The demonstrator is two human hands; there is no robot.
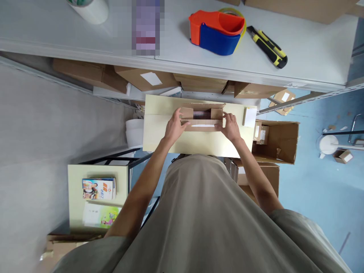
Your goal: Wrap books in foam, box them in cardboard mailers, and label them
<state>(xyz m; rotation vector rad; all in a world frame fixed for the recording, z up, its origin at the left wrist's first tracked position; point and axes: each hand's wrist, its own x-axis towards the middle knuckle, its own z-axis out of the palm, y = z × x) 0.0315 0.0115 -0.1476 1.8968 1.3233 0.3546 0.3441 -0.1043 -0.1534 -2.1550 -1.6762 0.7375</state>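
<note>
A small brown cardboard box (202, 127) rests on the pale yellow tabletop (159, 132) in front of me. Its long flaps stand up and its short end flaps fold inward, leaving a dark gap in the middle. At the box's left end, my left hand (174, 127) grips the corner, thumb on the near side and fingers round the far side. My right hand (231, 127) holds the right end in the same way. A white strip shows on the box's near side. What lies inside is too dark to make out.
On the shelf above (170, 45) are an orange and blue tape dispenser (217, 32), a yellow and black utility knife (269, 47) and a white roll (95, 11). A white pad (250, 116) lies right of the box. An open carton (284, 142) stands beyond; booklets (99, 188) lie at left.
</note>
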